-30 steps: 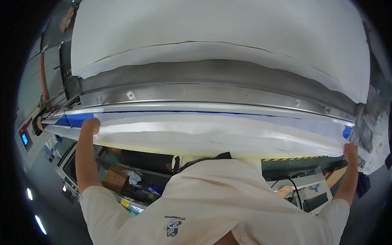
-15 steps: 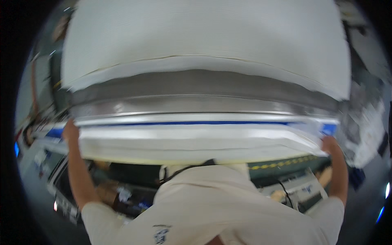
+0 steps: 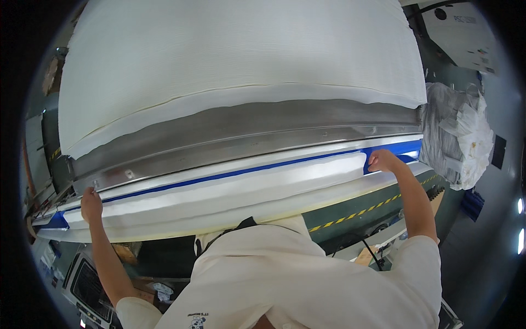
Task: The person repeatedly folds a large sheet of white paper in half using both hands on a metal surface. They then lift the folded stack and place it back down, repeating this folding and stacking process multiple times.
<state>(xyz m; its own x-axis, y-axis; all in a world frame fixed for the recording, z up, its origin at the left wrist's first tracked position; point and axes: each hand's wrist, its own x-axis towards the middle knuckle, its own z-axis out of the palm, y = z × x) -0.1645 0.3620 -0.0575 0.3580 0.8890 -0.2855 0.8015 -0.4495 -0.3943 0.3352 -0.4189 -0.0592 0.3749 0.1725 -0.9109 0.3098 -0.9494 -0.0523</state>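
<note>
A long white cloth strip (image 3: 235, 190) lies across in front of me over a blue surface (image 3: 393, 149), which shows as a narrow band along its far edge and at both ends. My right hand (image 3: 383, 160) is closed at the strip's right end, its fingers curled on the cloth's corner. At the left, my left hand (image 3: 91, 205) has its fingers pressed together over the strip's far edge, beside the grey metal plate (image 3: 246, 127). What lies between those fingertips is hidden. Beyond the plate spreads a wide white ribbed sheet (image 3: 241, 49) with an uneven near edge.
A bundle wrapped in clear plastic (image 3: 457, 134) stands at the right. Yellow-striped floor tape (image 3: 359, 211) runs below the near edge. At lower left is a dark-screened box (image 3: 87, 282); a white panel (image 3: 460, 35) stands far right.
The view has turned, so the work now slants up to the right. My right hand has come inward with the cloth's end, baring more blue. My left hand is at the plate's near edge.
</note>
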